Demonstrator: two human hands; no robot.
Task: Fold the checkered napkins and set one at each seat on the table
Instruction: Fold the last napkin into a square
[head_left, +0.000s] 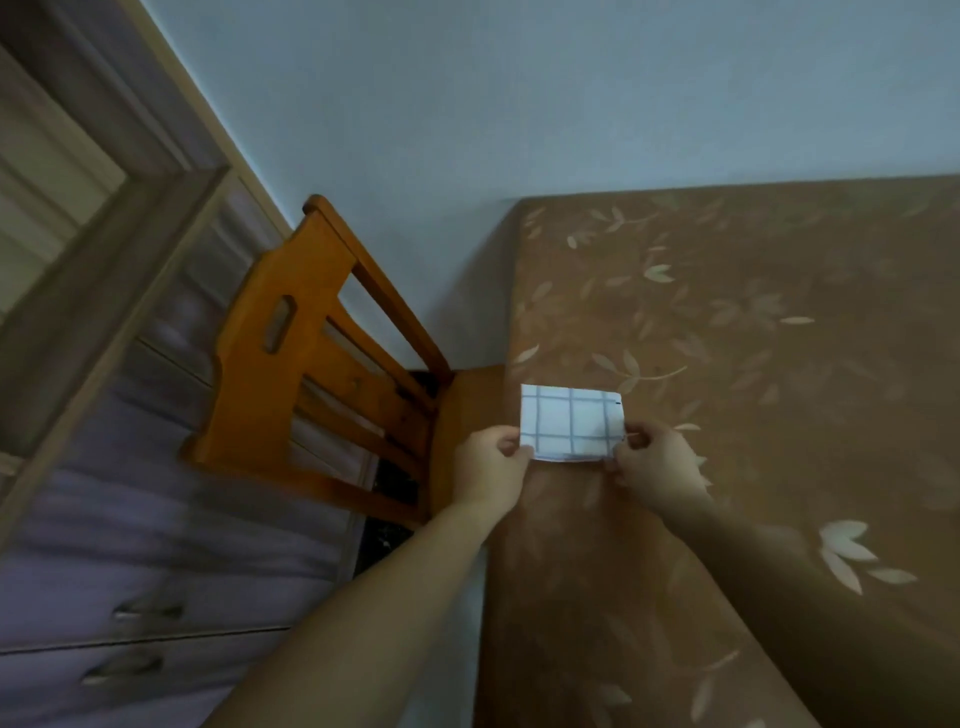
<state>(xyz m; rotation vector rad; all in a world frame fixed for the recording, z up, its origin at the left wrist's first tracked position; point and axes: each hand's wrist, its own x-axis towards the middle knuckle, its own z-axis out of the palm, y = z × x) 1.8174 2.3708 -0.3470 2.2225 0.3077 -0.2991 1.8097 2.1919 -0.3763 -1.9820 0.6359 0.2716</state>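
Two hands, the left hand (491, 460) and the right hand (657, 462), pinch the near corners of a folded checkered napkin (570, 422) over the brown leaf-patterned worktop (753, 312), centre of the frame, beside a wooden chair (311, 364).

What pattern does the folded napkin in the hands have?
White with a grey-blue checked grid; the napkin shows best in the head view.

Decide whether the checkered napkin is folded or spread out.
Folded: the napkin is a small rectangle, layered edges showing along its near side.
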